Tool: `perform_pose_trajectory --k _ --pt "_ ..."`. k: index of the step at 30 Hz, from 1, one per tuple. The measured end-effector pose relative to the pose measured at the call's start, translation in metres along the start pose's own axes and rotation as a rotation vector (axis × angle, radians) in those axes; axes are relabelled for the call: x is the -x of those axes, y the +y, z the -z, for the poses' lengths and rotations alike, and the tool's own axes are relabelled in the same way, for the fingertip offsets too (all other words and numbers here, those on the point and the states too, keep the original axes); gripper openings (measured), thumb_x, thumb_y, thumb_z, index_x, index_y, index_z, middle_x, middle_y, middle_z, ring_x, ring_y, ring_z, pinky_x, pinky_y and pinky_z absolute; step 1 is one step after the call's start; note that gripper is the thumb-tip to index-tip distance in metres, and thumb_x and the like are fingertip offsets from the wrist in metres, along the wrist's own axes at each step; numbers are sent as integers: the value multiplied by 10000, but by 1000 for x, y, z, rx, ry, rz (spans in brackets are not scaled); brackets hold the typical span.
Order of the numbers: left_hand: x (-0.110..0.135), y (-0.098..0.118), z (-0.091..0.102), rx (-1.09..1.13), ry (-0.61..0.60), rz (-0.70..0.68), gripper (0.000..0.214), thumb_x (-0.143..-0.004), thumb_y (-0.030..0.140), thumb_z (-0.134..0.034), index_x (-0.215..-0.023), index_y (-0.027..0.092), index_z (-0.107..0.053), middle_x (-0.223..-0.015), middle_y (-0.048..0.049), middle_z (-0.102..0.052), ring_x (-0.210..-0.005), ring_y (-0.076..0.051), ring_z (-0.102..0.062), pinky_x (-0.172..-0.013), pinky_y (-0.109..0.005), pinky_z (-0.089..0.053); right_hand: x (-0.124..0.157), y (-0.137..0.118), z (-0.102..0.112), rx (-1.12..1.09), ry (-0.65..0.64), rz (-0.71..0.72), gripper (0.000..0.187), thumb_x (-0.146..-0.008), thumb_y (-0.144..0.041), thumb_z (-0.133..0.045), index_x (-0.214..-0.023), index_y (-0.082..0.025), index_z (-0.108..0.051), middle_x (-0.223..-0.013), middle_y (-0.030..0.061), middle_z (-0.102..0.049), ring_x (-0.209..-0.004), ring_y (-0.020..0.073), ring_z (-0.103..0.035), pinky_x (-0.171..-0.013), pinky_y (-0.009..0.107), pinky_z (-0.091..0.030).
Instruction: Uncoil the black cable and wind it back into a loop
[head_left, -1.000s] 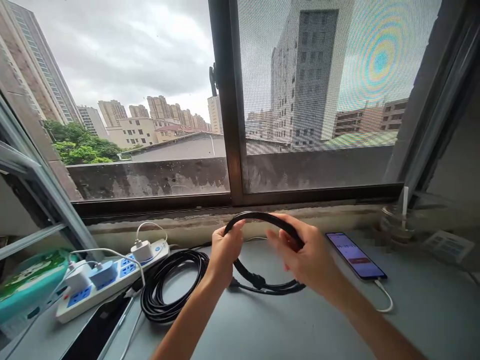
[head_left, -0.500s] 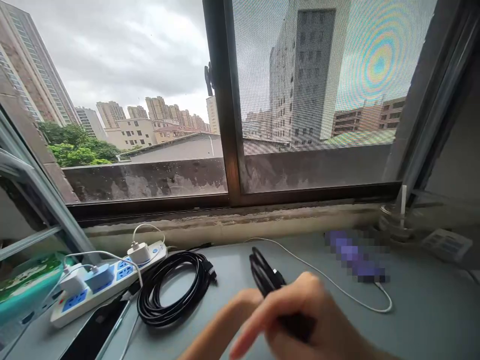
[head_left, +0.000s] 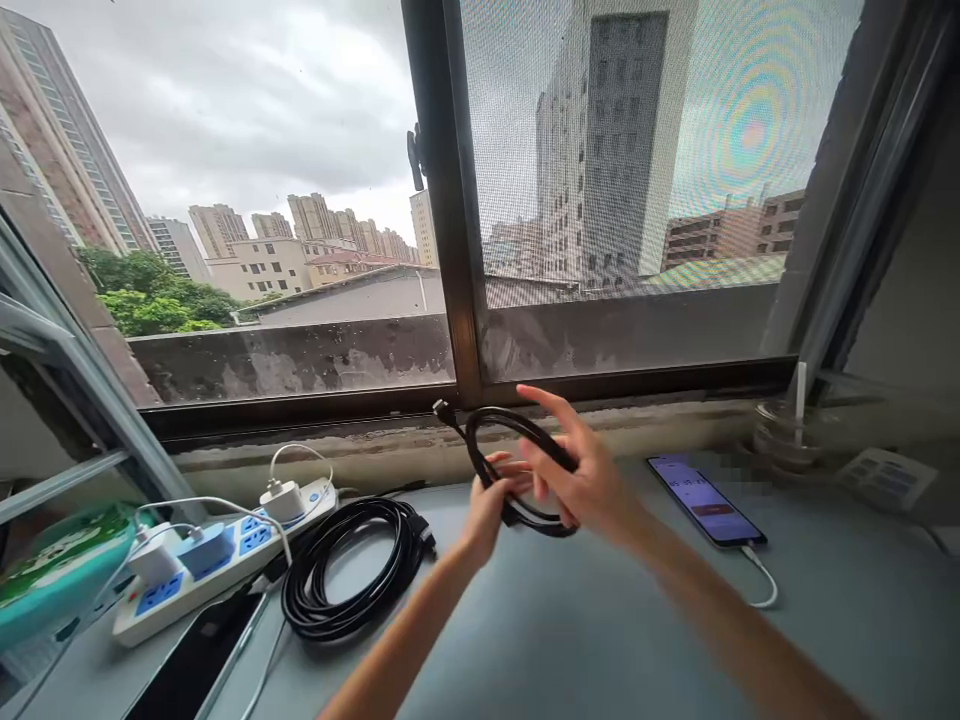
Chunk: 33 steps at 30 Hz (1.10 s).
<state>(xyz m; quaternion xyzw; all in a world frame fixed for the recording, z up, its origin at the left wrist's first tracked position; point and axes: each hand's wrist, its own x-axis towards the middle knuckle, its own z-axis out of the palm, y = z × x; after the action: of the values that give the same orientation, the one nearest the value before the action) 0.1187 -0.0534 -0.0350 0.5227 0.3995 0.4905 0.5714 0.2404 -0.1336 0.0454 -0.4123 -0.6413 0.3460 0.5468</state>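
Note:
Both my hands hold a small coil of black cable above the table, in front of the window. My left hand grips the coil's lower left side, its fingers partly behind the loops. On the right side, my right hand has the loops in its grasp, with the index finger stretched out up and to the left. One plug of the cable sticks out at the upper left. A larger coil of black cable lies on the table to the left of my hands.
A white power strip with chargers and a dark phone-like slab lie left. At right are a lit phone on a white cord and a plastic cup with a straw. The window frame rises behind the table.
My hands have moved forward and up with the small coil, away from my body. The coil now shows as an open ring between both hands, with its plug pointing up left.

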Motion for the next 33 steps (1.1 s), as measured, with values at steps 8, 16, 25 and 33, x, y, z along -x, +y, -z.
perform_pose_trajectory --k 8,16,25,33 --pt "-34 8 41 -183 160 -129 256 -442 116 -396 -674 163 -493 -505 37 -573 -332 -94 -489 -342 -182 -321 -38 77 2 452 123 133 496 -952 -347 -343 -1437 -245 -312 -905 52 -664 -586 162 -613 -561 291 -501" --pt "-40 18 52 -145 -129 37 116 -535 257 -446 -608 172 -472 -406 11 -508 -290 -74 -373 -318 -182 -208 -41 91 3 446 114 266 454 -947 -358 -406 -1390 -262 -427 -1135 42 -656 -961 178 -633 -819 279 -482" --pt "-36 26 54 -89 -360 285 378 -745 559 -525 -696 185 -498 -352 121 -172 -286 -40 -142 -318 -174 -126 -47 123 4 561 130 198 377 -956 -288 -342 -1233 -233 -591 -832 24 -657 -681 157 -628 -592 252 -491" --pt "-37 22 49 -96 -325 273 566 -740 713 -459 -544 204 -310 -377 102 -169 -315 -29 -121 -328 -182 -95 -43 113 6 695 137 295 347 -960 -300 -364 -1210 -295 -604 -1104 45 -619 -717 151 -632 -624 267 -493"
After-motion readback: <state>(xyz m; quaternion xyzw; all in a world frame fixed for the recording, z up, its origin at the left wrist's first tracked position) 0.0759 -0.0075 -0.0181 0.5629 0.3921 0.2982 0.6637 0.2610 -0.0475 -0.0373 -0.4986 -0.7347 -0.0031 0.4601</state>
